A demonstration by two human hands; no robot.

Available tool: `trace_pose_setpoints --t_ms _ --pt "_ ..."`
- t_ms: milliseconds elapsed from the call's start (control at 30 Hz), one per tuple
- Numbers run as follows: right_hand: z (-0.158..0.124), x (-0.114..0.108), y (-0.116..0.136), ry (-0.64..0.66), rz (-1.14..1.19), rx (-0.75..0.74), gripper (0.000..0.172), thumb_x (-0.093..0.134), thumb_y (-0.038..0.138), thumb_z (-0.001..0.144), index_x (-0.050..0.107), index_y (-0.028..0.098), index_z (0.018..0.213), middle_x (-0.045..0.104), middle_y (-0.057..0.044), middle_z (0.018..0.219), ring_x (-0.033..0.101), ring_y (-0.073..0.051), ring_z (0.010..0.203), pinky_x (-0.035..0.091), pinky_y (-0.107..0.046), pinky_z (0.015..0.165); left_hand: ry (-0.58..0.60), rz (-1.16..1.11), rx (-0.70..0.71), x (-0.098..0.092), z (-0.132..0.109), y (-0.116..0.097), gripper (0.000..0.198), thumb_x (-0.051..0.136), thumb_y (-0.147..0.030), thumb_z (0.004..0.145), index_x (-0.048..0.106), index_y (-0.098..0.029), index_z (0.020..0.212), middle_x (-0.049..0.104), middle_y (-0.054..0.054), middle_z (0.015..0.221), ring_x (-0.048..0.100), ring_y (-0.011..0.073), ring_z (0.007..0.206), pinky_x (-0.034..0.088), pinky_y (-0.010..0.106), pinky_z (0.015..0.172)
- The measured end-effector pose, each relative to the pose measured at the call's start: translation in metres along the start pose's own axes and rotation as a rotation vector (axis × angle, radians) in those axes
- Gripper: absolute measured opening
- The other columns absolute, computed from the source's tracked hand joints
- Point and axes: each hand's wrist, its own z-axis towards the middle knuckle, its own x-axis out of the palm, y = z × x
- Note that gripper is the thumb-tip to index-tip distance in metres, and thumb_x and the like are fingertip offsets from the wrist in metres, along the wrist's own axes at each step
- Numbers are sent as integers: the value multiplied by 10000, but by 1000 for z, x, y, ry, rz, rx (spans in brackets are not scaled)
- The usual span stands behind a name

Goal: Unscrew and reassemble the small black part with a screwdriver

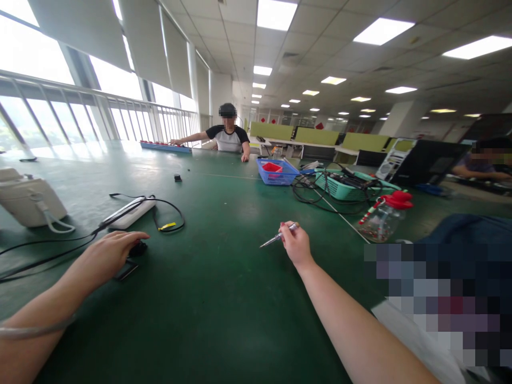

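My right hand is closed round a slim screwdriver, whose thin metal tip points left above the green table. Over at the left, my left hand is palm down, its fingers reaching to a small black object. Whether the fingers grip that object or only touch it, I cannot tell. Just below it lies a flat dark piece, partly hidden by the hand. A white power strip with black cables lies beyond my left hand.
A beige case stands at the left. Farther right are a blue basket, a green basket with cables and a jar with a red lid. A small black block lies mid-table. A person sits across.
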Motion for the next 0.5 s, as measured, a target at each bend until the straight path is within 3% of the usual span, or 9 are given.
trace_pose_setpoints --t_ms 133,500 --pt "0 0 0 -2 -5 2 380 540 547 838 569 199 690 510 21 518 465 -128 453 378 -256 447 -14 -9 43 1 2 -2 471 315 -314 886 636 -181 1204 643 106 1231 570 273 1140 399 412 1013" --pt "-1 1 3 5 2 -7 356 546 521 840 569 200 687 513 19 526 462 -127 456 371 -255 447 22 -113 -7 6 2 10 485 364 -263 821 634 -189 1218 622 77 1282 582 265 1145 404 417 1033"
